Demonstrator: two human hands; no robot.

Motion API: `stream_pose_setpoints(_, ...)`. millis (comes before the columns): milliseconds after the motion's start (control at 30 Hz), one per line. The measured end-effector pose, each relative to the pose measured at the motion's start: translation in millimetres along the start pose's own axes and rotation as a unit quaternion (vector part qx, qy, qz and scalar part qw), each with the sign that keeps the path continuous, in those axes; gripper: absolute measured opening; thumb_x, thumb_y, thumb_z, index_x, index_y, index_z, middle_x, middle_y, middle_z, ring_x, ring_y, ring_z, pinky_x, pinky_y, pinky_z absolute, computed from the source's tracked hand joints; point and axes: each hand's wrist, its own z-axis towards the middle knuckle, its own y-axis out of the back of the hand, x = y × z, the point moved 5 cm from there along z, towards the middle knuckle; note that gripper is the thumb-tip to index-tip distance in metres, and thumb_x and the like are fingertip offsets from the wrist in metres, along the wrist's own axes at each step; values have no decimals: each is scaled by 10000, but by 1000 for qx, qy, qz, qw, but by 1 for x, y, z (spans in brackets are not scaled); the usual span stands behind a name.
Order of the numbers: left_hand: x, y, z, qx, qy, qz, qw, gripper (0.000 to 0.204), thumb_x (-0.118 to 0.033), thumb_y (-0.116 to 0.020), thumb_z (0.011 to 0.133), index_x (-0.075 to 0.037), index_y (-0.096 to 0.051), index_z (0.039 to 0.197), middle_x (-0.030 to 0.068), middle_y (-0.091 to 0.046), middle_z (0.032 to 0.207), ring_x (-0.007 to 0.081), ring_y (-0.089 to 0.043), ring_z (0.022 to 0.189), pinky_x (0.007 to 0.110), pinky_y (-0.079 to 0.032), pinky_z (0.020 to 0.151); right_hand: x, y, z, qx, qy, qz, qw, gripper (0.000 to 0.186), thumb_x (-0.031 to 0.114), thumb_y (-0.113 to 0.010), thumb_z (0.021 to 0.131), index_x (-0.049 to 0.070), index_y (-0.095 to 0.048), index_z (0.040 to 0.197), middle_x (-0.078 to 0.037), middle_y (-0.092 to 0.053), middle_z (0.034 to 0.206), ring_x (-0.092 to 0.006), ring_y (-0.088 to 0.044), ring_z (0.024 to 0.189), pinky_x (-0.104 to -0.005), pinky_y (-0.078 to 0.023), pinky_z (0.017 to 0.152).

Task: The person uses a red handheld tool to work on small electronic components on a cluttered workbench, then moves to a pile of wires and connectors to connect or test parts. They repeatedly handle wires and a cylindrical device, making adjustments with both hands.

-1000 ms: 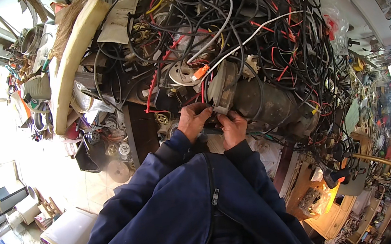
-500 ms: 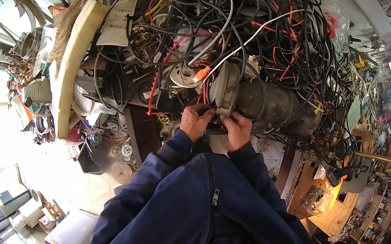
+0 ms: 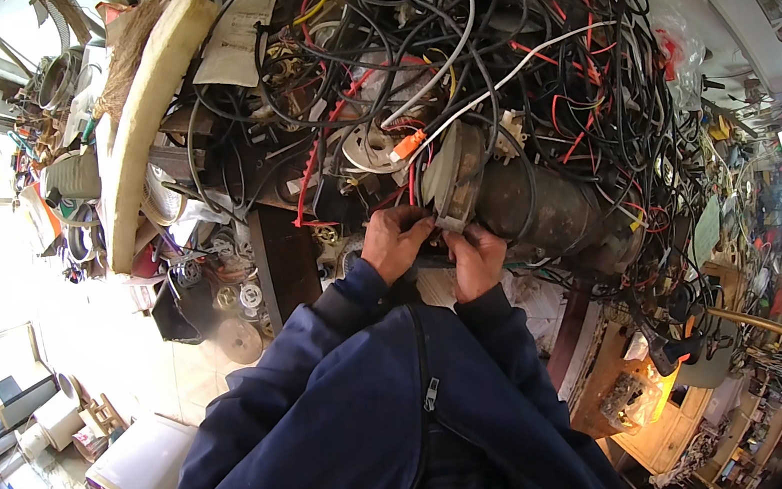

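Note:
A dirty grey cylindrical motor [image 3: 542,207] lies on its side before me, with a paler, wide end cap [image 3: 453,174] at its left end. At the near lower edge of that cap, my left hand [image 3: 395,242] pinches thumb and forefinger together. Close on its right, my right hand [image 3: 477,260] is likewise closed, its fingertips against the cap's lower corner. Whatever sits between the fingertips is too small and covered to make out. Red wires and an orange connector [image 3: 409,146] lie just beyond the left hand, beside a pale round spool [image 3: 367,150].
A thick tangle of black, red and white cables [image 3: 534,51] covers the far side and drapes over the motor. A curved pale foam-like strip [image 3: 153,128] rises at the left. A dark open bin [image 3: 184,311] stands below it. A wooden board [image 3: 615,393] is at lower right.
The view has shifted very slightly. Both hands stay at the end cap, with only small movements of the fingers.

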Motion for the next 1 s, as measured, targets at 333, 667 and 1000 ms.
stream_pose_setpoints(333, -6, 2, -3, -19, -25, 42, 999, 254, -138, -667, 855, 84, -671, 977, 154, -699, 822, 129, -629, 744, 305, -506, 681, -1, 0, 1, 3, -23, 24, 999, 61, -54, -596, 802, -19, -618, 756, -27, -573, 692, -99, -460, 579, -277, -345, 526)
stream_pose_setpoints(667, -1, 2, -4, -5, -34, 29, 999, 247, -156, -659, 851, 55, -684, 977, 136, -703, 817, 156, -647, 740, 310, -510, 697, -21, 9, 11, 24, -17, 39, 999, 136, -64, -607, 795, -16, -662, 909, -41, -648, 845, -124, -562, 675, -281, -411, 571)
stream_pose_setpoints(1000, -16, 7, -3, -15, -43, 148, 988, 232, -175, -657, 825, 15, -703, 951, 182, -700, 838, 273, -686, 754, 357, -521, 713, -11, 2, 8, 43, -13, 55, 997, 212, -40, -617, 826, -56, -672, 1030, -73, -679, 989, -134, -605, 868, -284, -488, 770)
